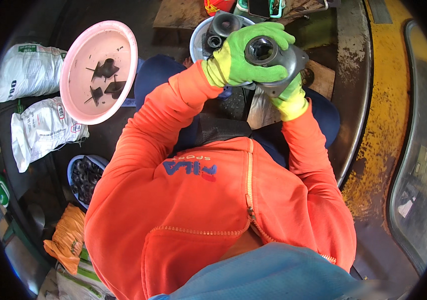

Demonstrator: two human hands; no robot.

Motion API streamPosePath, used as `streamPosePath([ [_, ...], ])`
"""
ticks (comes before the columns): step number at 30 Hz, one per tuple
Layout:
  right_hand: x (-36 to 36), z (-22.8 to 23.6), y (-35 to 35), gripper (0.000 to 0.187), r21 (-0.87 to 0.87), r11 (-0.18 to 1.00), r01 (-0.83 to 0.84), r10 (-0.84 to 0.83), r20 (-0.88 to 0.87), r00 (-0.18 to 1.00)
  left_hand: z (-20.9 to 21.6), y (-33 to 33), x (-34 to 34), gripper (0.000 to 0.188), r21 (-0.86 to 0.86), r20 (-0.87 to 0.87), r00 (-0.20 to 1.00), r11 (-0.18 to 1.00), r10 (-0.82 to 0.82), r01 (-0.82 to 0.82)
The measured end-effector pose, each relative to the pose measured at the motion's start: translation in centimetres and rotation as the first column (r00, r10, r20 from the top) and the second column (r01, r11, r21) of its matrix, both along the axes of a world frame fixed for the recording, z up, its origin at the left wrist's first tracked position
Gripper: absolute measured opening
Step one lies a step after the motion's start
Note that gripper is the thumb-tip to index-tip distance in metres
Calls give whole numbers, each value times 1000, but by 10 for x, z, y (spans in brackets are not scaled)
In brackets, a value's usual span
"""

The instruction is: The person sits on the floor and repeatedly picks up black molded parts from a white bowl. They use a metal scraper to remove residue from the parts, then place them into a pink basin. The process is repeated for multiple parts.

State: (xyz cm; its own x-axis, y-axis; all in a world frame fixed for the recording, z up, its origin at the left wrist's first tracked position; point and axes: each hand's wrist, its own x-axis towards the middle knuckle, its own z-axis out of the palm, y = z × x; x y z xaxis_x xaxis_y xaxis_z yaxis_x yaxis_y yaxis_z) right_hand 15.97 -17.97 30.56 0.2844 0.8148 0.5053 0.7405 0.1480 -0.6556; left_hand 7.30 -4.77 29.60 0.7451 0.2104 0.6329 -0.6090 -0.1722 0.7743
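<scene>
Gripping a grey metal housing [278,59] with a round dark bore ringed by a raised collar, both green-gloved hands meet at the far centre of the scene, above the person's lap. The left hand [241,60] wraps over the near-left side, fingers curled shut across the top edge. The right hand [289,97] cups it from below, mostly hidden, its fingers closed around the flange. Both orange sleeves bend at the elbow. Far left sits a pink basin [123,45] holding dark parts.
</scene>
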Motion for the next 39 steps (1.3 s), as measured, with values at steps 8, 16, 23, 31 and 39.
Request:
streamPosePath([
  [8,-3,-9,-44,66,-215,814,-539,326,-600,731,8,10,-4,44,-14,-12,802,803,-597,596],
  [16,-2,-6,-23,55,406,833,-377,162,-829,-535,-4,-4,4,40,-935,121,910,263,-397,239],
  [23,2,23,-11,44,-46,990,132,-65,-987,150,-13,-1,10,39,-777,-37,999,629,-30,-10],
  [31,24,23,-19,32,61,979,196,36,-991,128,-25,-8,20,51,-987,75,988,131,-132,92],
  [39,22,0,-8,36,-89,883,461,-449,-451,772,-21,-4,11,80,-957,207,875,95,-438,274],
])
